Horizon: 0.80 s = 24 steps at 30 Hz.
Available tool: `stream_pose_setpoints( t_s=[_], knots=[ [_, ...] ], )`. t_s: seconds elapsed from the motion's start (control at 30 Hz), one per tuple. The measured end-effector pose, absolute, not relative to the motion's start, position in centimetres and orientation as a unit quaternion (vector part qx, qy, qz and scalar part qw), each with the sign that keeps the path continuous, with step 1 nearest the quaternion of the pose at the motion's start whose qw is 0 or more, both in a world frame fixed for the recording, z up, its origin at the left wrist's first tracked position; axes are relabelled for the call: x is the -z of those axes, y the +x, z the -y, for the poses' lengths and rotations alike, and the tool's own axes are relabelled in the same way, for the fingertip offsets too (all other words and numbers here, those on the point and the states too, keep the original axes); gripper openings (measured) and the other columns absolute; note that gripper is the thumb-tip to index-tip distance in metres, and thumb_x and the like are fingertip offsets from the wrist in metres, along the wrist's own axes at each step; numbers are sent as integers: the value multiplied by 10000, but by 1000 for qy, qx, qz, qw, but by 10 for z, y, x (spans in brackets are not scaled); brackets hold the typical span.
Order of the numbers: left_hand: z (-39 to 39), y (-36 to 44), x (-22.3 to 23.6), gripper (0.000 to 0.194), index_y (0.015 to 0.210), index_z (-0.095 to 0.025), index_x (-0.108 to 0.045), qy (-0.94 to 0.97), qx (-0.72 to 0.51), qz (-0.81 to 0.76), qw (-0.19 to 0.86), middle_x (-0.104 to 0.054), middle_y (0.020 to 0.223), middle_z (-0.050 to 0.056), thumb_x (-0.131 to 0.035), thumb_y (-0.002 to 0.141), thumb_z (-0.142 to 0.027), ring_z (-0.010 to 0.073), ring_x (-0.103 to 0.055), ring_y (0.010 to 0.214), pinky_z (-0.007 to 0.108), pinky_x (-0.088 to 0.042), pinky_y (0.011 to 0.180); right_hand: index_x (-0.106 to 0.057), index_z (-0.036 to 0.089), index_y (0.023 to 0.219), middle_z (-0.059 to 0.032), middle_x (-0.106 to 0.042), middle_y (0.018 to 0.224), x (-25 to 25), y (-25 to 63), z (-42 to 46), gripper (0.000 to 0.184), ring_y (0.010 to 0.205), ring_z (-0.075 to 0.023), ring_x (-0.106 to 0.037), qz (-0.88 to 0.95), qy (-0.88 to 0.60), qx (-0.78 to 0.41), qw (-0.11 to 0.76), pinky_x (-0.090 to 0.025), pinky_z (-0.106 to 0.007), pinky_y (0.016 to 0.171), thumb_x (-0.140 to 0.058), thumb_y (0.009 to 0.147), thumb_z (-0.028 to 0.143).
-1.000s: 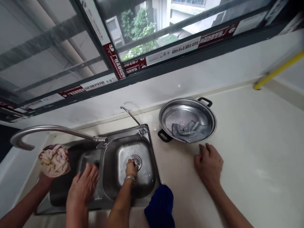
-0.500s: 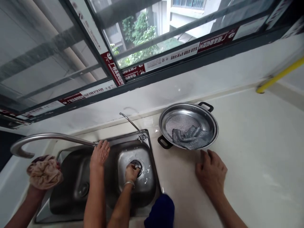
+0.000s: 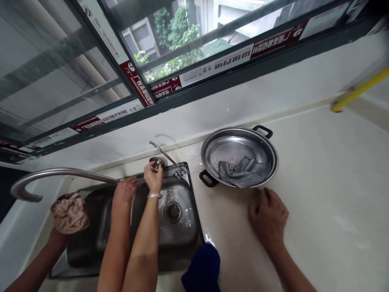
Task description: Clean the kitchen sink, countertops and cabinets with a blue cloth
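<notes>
My left hand (image 3: 60,233) is closed on a bunched beige patterned cloth (image 3: 69,213) above the left end of the steel double sink (image 3: 194,211); the cloth hides my fingers. My right hand (image 3: 268,217) lies palm-down on the cream counter (image 3: 328,182), fingers loosely spread and holding nothing, just in front of a steel pan (image 3: 267,146) with a grey cloth (image 3: 243,172) in it. Another person's two arms reach into the sink between mine. One of their hands (image 3: 153,177) holds a round metal drain plug (image 3: 157,163) at the sink's back rim. Their other hand (image 3: 125,190) rests at the tap's base.
A long curved tap (image 3: 54,175) sweeps left over the sink, and a thin second spout (image 3: 165,152) stands behind the right basin. The right basin's drain (image 3: 172,211) is uncovered. A dark blue object (image 3: 202,267) sits at the counter's front edge. A yellow pipe (image 3: 358,91) runs at the far right, below the window.
The other person's braceleted hand lifted the plug from the right basin's drain up to the back rim; their other hand moved to the tap base. My hands barely shifted.
</notes>
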<state>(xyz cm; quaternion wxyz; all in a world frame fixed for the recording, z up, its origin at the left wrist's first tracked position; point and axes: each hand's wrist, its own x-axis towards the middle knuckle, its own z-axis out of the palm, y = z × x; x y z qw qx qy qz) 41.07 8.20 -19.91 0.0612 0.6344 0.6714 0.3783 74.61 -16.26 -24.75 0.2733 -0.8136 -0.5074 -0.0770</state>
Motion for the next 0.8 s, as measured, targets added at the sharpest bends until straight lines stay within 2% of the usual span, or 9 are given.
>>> stream_pose_setpoints(
  t_s=[0.07, 0.13, 0.27, 0.37, 0.57, 0.67, 0.8],
  knots=[
    [-107, 418, 198, 320, 1117, -133, -629, 643, -369, -668, 71, -647, 1117, 135, -627, 816, -241, 156, -639, 725, 367, -551, 859, -558, 152, 1324, -189, -501, 1405, 247, 747, 163, 444, 1293, -364, -471, 507, -816, 73, 268, -405, -529, 1031, -470, 894, 220],
    [-126, 422, 198, 405, 1183, -130, -614, 658, -358, -657, 86, -646, 1168, 146, -645, 786, -203, 179, -661, 826, 364, -548, 898, -567, 160, 1314, -183, -511, 1393, 247, 748, 163, 444, 1283, -364, -477, 506, -819, 71, 261, -409, -525, 1021, -470, 887, 233],
    [-134, 422, 207, 541, 1332, -130, -534, 684, -366, -621, 117, -605, 1304, 169, -612, 799, -173, 201, -669, 973, 365, -552, 940, -566, 168, 1317, -182, -504, 1393, 246, 749, 163, 453, 1281, -370, -467, 506, -821, 71, 257, -404, -530, 1021, -475, 879, 235],
    [-122, 420, 217, 501, 1337, -127, -525, 684, -390, -599, 146, -593, 1334, 173, -550, 838, -164, 185, -682, 977, 345, -564, 925, -566, 166, 1319, -186, -500, 1386, 245, 750, 162, 450, 1279, -365, -461, 508, -818, 70, 262, -398, -527, 1030, -473, 882, 220],
    [-71, 433, 224, 416, 1275, -127, -576, 569, -474, -649, 175, -635, 1288, 151, -494, 869, -156, 196, -641, 1124, 354, -507, 1028, -603, 154, 1284, -186, -527, 1362, 244, 749, 163, 427, 1264, -352, -490, 505, -815, 79, 273, -422, -525, 1028, -463, 887, 230],
    [-34, 444, 223, 387, 1256, -146, -582, 526, -468, -669, 237, -658, 1274, 144, -441, 897, -190, 202, -655, 1107, 347, -563, 916, -626, 158, 1246, -184, -538, 1354, 250, 753, 163, 411, 1263, -353, -505, 511, -801, 74, 304, -436, -547, 1032, -478, 872, 238],
    [19, 457, 213, 351, 1135, -147, -642, 570, -410, -641, 310, -745, 1068, 121, -370, 925, -220, 178, -715, 910, 302, -594, 760, -650, 161, 1164, -171, -572, 1324, 258, 767, 169, 392, 1275, -338, -513, 538, -742, 2, 400, -435, -550, 1086, -461, 860, 323]
  ],
)
